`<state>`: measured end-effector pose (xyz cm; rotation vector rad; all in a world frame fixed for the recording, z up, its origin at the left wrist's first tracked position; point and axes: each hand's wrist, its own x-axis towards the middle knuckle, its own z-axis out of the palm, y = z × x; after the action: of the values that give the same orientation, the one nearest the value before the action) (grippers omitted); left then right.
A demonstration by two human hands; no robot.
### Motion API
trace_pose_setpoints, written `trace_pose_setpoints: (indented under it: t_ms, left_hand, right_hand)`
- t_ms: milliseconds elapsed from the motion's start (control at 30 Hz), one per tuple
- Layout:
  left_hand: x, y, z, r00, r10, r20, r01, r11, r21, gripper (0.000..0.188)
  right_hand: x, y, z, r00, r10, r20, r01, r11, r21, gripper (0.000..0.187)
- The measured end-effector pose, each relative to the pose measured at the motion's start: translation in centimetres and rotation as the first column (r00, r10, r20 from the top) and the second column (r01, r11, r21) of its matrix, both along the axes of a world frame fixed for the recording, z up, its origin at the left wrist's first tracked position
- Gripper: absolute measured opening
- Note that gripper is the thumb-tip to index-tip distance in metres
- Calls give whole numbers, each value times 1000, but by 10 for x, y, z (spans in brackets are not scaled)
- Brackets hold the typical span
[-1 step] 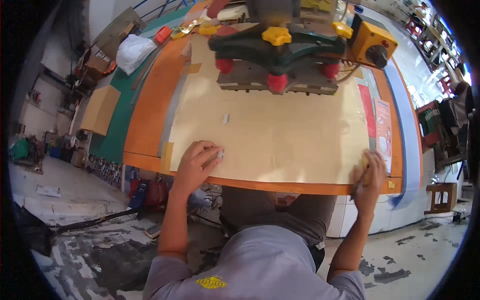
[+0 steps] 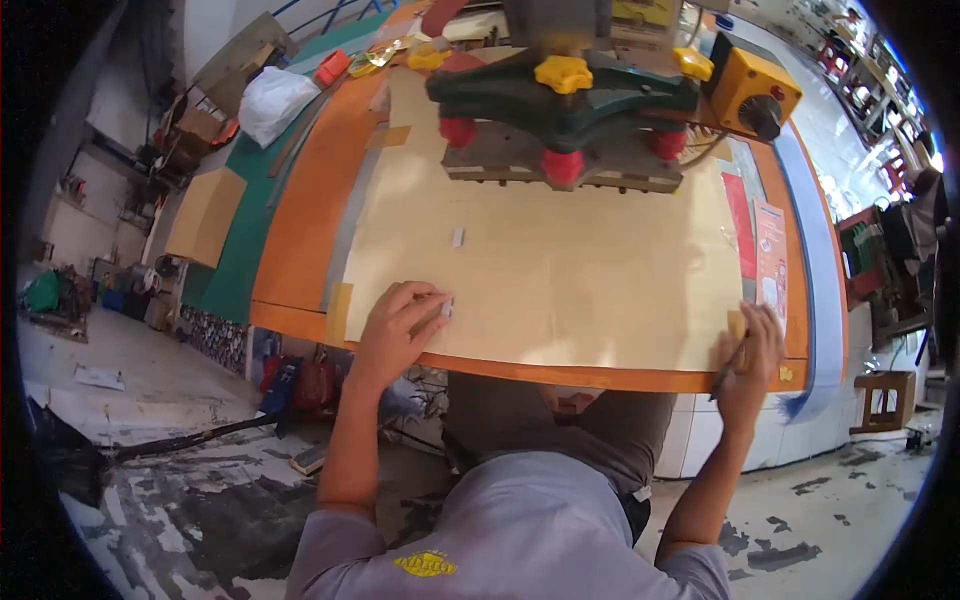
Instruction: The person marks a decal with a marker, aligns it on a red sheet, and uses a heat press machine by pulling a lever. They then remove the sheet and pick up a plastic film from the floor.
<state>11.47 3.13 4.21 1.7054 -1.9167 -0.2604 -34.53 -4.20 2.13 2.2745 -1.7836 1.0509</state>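
My left hand (image 2: 400, 335) rests near the front left of a cream sheet (image 2: 580, 270). Its thumb and fingertips pinch a small pale grey piece (image 2: 447, 308). Farther in on the sheet lies a similar small white piece (image 2: 458, 237), apart from both hands. At the sheet's front right corner, my right hand (image 2: 757, 362) has its fingers curled together by the table's edge. Something dark and thin (image 2: 727, 376) shows at its palm side, too blurred to name. Beyond the sheet stands a press-like machine head (image 2: 560, 110) with dark green arms, yellow knobs and red feet.
An orange-edged table (image 2: 560, 376) carries the sheet. A yellow control box (image 2: 752, 88) stands at the back right, near a printed leaflet (image 2: 770, 260) and a blue cloth strip (image 2: 815, 270). On the left are a cardboard box (image 2: 205, 218) and a white plastic bag (image 2: 275, 105).
The whole view has shifted slightly to the right. Both hands keep practically the same places on the sheet, and the left still pinches the small grey piece.
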Motion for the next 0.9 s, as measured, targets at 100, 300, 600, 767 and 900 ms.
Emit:
trace_pose_setpoints:
  t_ms: [100, 300, 600, 767, 900]
  left_hand:
    - [-4, -4, -5, 999, -27, -20, 27, 1000, -4, 29]
    - [-5, 12, -15, 993, 116, -13, -117, 992, -51, 34]
    - [-17, 8, -37, 993, 119, 6, -116, 979, -169, 30]
    - [-13, 12, -40, 990, 142, -8, -142, 982, -127, 31]
    - [-15, 11, -39, 988, 155, -13, -155, 979, -134, 30]
  right_hand:
    - [-21, -4, 2, 992, -123, -5, 123, 992, 25, 44]
    - [-26, -18, -16, 988, -26, 149, 12, 995, 97, 42]
    - [-25, -6, -4, 932, -144, 334, 98, 983, 152, 40]
    - [-30, -9, 10, 969, -201, 142, 198, 980, 29, 46]
    - [-46, -25, 8, 921, -343, 184, 331, 939, 93, 56]
